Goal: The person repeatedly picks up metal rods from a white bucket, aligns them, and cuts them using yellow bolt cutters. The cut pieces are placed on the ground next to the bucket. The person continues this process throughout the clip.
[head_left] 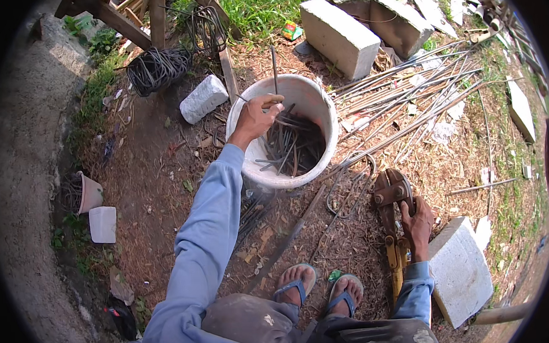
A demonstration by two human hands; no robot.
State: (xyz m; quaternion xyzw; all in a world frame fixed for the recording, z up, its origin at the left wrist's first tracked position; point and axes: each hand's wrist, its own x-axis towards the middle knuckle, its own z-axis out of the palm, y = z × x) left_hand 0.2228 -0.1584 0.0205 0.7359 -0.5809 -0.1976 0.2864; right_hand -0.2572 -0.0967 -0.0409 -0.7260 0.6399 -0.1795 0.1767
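Where the left hand (263, 114) hangs over the bucket's near-left rim, its fingertips are drawn together, apparently pinching the lower end of 1 short steel rod (275, 67). From the fingertips the rod extends to 12 o'clock, its long axis on the 12-to-6 line. Loose cut rods (294, 140) lie at 5 o'clock from the fingertips, inside the white bucket (285, 184). The left hand is the nearer of the 2 to rod and bucket. At 4 o'clock from it, the right hand (419, 223) is closed on a bolt cutter (388, 215), cutting head toward 12, yellow handle toward 6. Longer rods (406, 95) lie between 2 and 3 o'clock from the bucket; 1 pale block (460, 274) sits at 5 o'clock from the right hand.
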